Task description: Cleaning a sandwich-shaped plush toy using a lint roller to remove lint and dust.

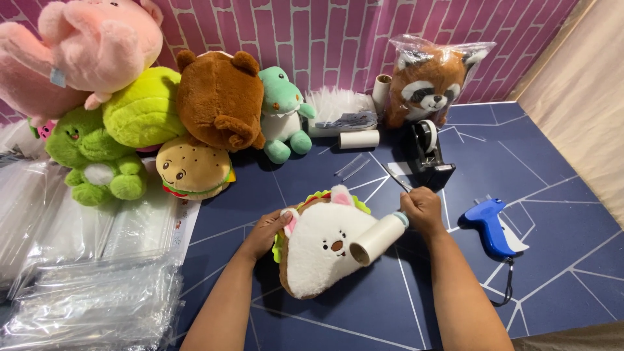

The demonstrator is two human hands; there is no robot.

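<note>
A white taco-shaped plush toy (322,250) with a small face, pink ears and a green frill lies on the dark blue table (559,260). My left hand (268,233) grips its left edge and holds it down. My right hand (421,209) is closed on the handle of a lint roller (379,238), whose white roll rests on the plush's right side.
Plush toys line the back: pink pig (84,45), green frogs (97,156), burger (192,169), brown bear (221,97), green dinosaur (283,114), bagged raccoon (429,81). Black tape dispenser (429,153), blue tagging gun (491,224), spare rolls (359,138), and clear bags (84,260) at left.
</note>
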